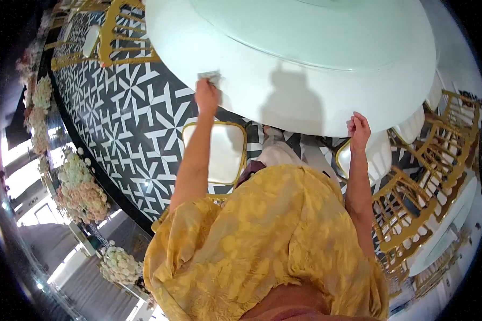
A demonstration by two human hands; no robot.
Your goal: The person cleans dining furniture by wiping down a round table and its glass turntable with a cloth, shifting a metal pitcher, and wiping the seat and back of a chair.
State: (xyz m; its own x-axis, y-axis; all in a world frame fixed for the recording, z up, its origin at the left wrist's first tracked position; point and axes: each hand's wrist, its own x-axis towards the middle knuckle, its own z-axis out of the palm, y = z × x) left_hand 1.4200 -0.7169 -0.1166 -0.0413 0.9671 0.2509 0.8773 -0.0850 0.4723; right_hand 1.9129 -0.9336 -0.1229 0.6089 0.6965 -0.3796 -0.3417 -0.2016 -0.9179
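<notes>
Grey cloth, crumpled, gripped in fingers of left hand, at left-hand stretch of rim of round white table. Right hand near rim farther right, fingers curled; cannot tell whether gripping anything. On tabletop, pale green disc; dark shadow between hands. Just beside left forearm, white-seated chair. At right, gold chairs. Below, black-and-white patterned floor.
</notes>
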